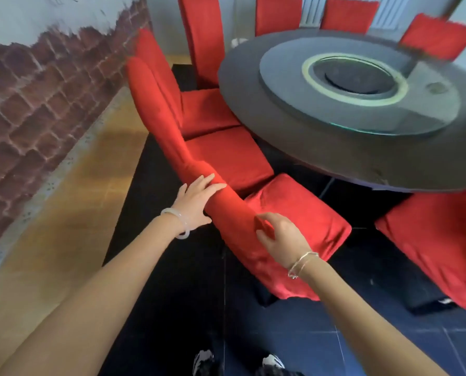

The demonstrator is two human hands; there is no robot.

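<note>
Our left hand (196, 202) lies spread, fingers straight, over the top of the red chair cover (235, 215). Our right hand (278, 237) pinches its fabric just beside. The chair stands at the round dark table (334, 150), among matching red chairs (226, 156).

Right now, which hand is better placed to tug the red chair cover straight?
Probably the right hand: it pinches the chair cover at the top edge, while the left hand just rests flat on it.
</note>
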